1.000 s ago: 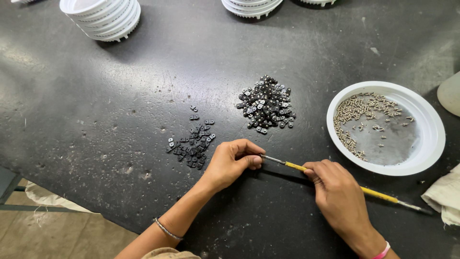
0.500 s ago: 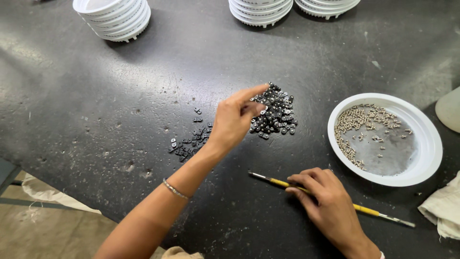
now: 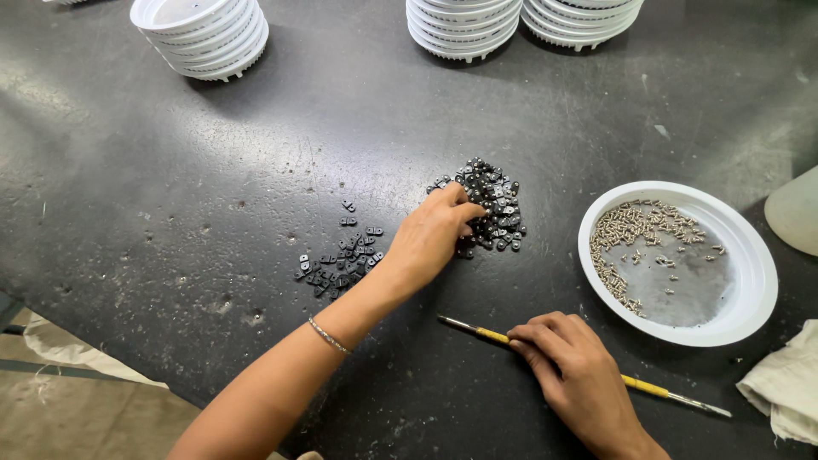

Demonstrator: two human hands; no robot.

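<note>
My left hand (image 3: 433, 234) reaches into a heap of small black parts (image 3: 494, 204) on the dark table, fingertips curled onto the pieces; whether a piece is pinched is hidden. A thin bracelet sits on that wrist. A second, flatter scatter of black parts (image 3: 339, 260) lies just left of the hand. My right hand (image 3: 567, 362) rests near the front edge, fingers closed over a slim yellow-handled tool (image 3: 486, 334) that lies on the table. A white bowl (image 3: 754, 255) with several small silvery screws stands at the right.
Stacks of white bowls stand along the back: one at the far left (image 3: 204, 34), two more at the centre (image 3: 464, 25) and right (image 3: 584, 21). A pale cloth (image 3: 788, 383) lies at the right edge, a whitish object (image 3: 797, 213) above it. The table's front edge (image 3: 102, 341) drops to floor at lower left.
My left hand left the tool's tip, rose over the table and came down on the big heap of black parts. My right hand stayed on the tool.
</note>
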